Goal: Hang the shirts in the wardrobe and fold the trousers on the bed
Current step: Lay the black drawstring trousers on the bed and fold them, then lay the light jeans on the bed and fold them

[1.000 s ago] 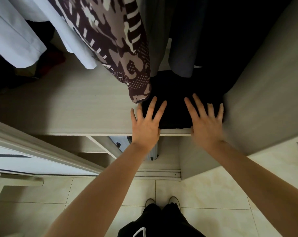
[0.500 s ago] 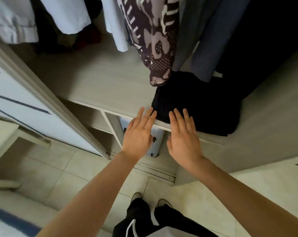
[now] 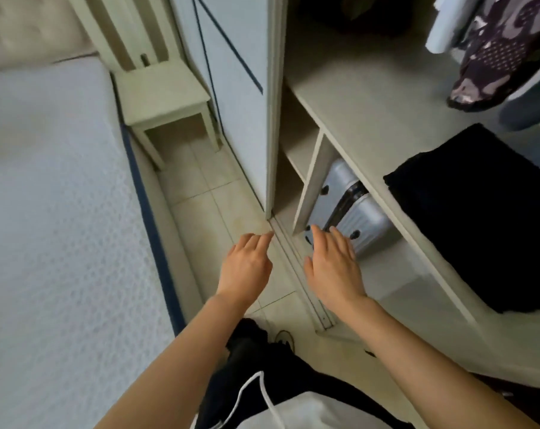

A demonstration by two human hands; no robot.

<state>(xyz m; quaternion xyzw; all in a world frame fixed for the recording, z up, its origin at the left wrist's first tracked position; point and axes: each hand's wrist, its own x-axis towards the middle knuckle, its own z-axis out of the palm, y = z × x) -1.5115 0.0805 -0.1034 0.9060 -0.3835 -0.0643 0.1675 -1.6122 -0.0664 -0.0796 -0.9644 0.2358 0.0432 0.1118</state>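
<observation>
Folded black trousers (image 3: 476, 221) lie on the wardrobe shelf (image 3: 364, 119) at the right. A patterned brown shirt (image 3: 501, 51) and a white garment (image 3: 445, 29) hang above the shelf at the top right. My left hand (image 3: 247, 267) hovers over the tiled floor with relaxed fingers and holds nothing. My right hand (image 3: 333, 267) floats beside it, in front of the wardrobe's lower compartment, fingers straight and empty. Both hands are well clear of the trousers. The bed (image 3: 55, 212) with its white cover fills the left side.
A silver suitcase (image 3: 346, 209) sits in the compartment under the shelf. The sliding wardrobe door (image 3: 234, 88) stands at centre top, its floor track (image 3: 296, 267) running below my right hand. A pale wooden chair (image 3: 163, 97) stands between bed and wardrobe. My dark-trousered legs (image 3: 262, 366) are below.
Both hands have drawn back off the folded black trousers and away from the shelf. My view has swung left, bringing the bed, chair and floor into sight.
</observation>
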